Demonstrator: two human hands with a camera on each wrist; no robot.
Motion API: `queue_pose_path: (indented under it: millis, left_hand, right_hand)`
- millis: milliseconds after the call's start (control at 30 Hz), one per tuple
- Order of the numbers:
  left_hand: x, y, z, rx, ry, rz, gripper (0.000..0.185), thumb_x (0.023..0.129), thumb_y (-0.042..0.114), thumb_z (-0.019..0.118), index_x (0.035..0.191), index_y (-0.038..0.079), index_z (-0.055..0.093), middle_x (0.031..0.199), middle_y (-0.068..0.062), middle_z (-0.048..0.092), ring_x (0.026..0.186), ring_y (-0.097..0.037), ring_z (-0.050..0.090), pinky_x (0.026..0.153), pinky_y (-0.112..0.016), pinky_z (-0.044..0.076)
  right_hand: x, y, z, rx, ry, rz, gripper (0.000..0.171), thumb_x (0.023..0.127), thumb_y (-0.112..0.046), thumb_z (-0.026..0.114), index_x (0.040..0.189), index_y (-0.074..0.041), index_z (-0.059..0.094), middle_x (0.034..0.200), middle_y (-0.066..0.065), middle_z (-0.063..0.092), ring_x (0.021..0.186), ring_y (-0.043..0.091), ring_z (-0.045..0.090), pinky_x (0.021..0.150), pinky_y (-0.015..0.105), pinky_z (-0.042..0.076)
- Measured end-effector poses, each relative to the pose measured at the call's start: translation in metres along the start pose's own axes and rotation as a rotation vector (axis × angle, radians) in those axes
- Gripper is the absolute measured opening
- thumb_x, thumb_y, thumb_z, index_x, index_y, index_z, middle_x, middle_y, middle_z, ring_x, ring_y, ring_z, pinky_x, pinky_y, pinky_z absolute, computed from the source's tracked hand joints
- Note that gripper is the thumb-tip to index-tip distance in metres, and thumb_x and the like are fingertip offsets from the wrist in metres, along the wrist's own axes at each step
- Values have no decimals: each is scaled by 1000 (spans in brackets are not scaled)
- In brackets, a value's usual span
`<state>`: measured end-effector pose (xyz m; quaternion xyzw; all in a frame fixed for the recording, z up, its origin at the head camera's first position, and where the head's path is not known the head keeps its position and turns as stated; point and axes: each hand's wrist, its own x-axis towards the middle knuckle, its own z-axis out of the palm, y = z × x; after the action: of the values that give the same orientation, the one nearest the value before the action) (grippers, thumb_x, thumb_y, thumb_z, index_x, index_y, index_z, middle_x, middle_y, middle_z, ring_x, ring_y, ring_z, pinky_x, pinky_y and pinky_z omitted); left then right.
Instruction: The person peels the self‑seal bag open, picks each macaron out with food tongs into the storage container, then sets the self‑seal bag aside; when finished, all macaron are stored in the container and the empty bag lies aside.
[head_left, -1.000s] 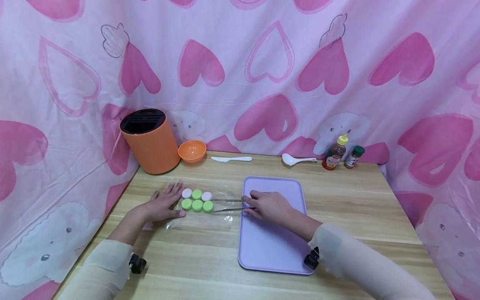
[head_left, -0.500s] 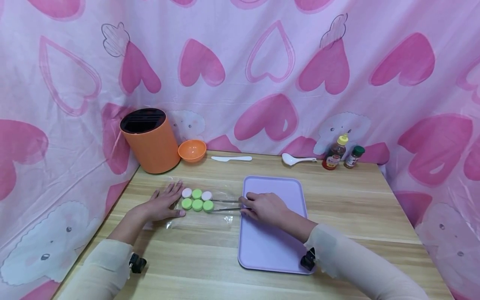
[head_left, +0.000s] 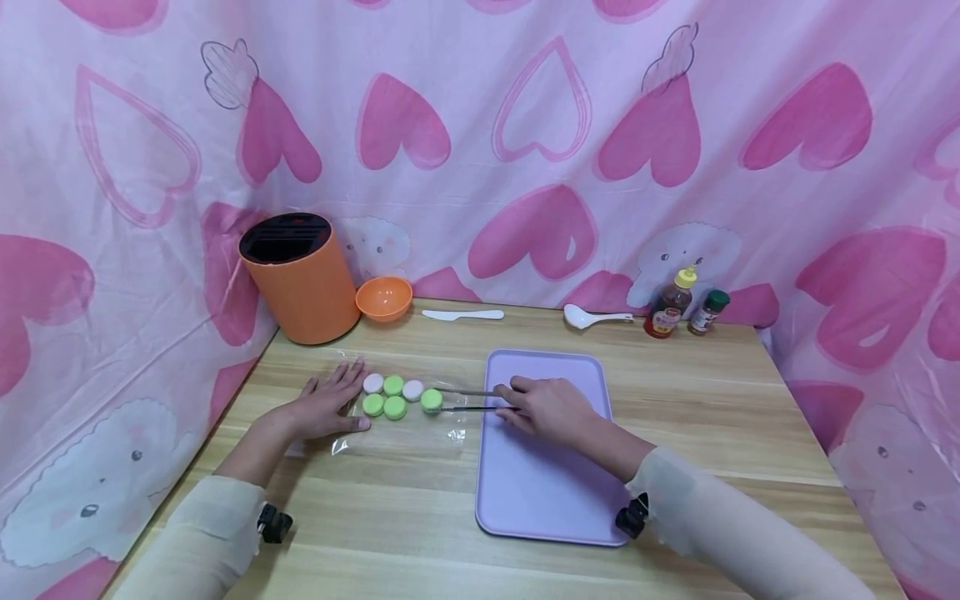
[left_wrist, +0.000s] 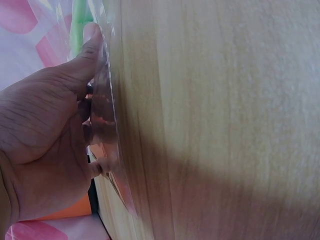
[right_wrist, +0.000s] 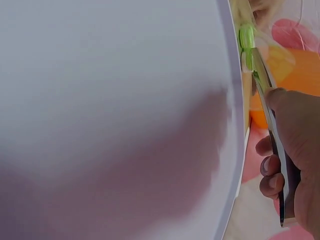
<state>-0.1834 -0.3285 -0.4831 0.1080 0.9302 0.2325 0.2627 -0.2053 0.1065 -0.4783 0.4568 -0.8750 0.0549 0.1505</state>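
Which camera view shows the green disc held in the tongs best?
The head view: the green disc shows whole between the tongs, apart from the other discs. The right wrist view shows it edge-on and blurred; the left wrist view does not clearly show it.

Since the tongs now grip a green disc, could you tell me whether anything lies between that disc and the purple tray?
Nothing visible does. The green disc, held in the metal tongs by the right hand, sits just left of the purple tray; only clear plastic film and bare wooden table lie between them. The tray's near part is bare.
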Motion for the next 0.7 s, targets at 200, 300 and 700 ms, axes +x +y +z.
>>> queue_pose_path:
  millis: [200,300,700]
  left_hand:
    - [0,0,0,-1,0,-1,107,105,55,70,178,8,8,187,-17,-10,171,-50,-17,127,-82,-16]
    - [0,0,0,8,0,1,106,105,55,70,178,8,8,187,-17,-10,171,-50,-17,127,-82,-16]
    - [0,0,2,11,5,16,107,105,55,70,177,6,7,187,-19,-10,170,-51,-17,126,-83,-16]
  right_hand:
    - [-13,14,-6,1,25,13,33,101,-42,81,126,-20,82,88,-6,60,56,8,46,46,27,41]
    - [-20,22,-7,3,40,23,33,101,-41,82,126,-20,82,88,-6,61,56,7,47,47,28,42]
    - [-53,51,-18,-17,-14,164,38,101,-43,81,131,-19,82,97,-3,71,60,11,52,51,31,48]
